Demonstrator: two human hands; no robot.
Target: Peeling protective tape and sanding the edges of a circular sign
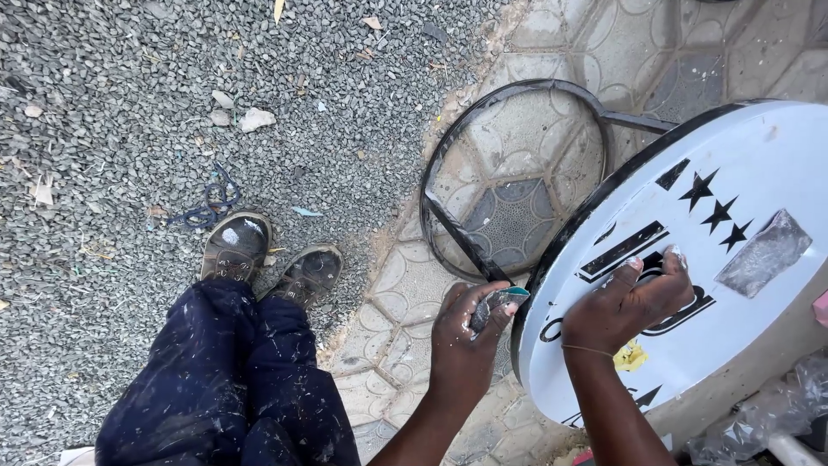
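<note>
Below me my dark trouser legs (233, 380), flecked with pale spots, end in two scuffed grey shoes (272, 259) planted on the grey gravel (103, 112), near a tangle of blue cord (210, 203). A pale stone (257, 118) lies further out, and a black metal ring frame (509, 173) rests on the patterned paving (655, 43). Crumpled clear plastic (759, 418) sits at my lower right.

The round white sign (759, 285) is running out of the picture at the right edge, and its lower part is hiding behind the right hand (630, 302). The left hand (466, 332) is closing around a small grey piece (496, 304), too covered to tell its kind. The clear plastic (759, 423) is being cut off at the bottom corner.
</note>
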